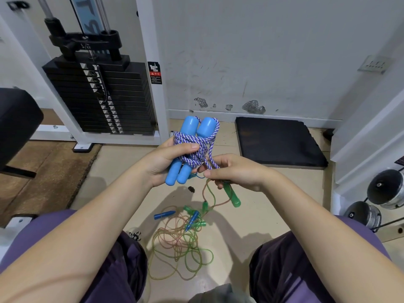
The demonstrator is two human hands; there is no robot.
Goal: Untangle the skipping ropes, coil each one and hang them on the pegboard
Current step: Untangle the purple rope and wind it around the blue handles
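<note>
Nearest me, between my knees in their dark purple trousers (122, 265), lies the loose tangle of thin translucent green and orange plastic ropes (179, 243) on the beige floor (251, 215); I cannot tell how many ropes are in it, and its near edge runs out of sight at my lap. At the far side of that tangle lie several slim handles, a dark blue one (164, 214) apart to the left and others, blue and green, crossed so closely that I cannot sort them. Above the tangle, my right hand (237, 171) is curled around a strand of the braided cord, pinching it at thumb and forefinger, while a translucent green handle (232, 196) sticks out below the palm; how that handle is held is hidden. Just left of it, my left hand (169, 162) grips the thick purple-and-white braided rope (196, 149), wound around its two fat light blue plastic handles (190, 149), thumb pressed over the wraps. Beyond the tangle and my hands, a black rubber mat (279, 141) lies by the scuffed white wall (262, 51), and left of it stands a black weight stack (98, 99) in a white frame. Grey dumbbells (384, 189) are cut off at the right edge.
</note>
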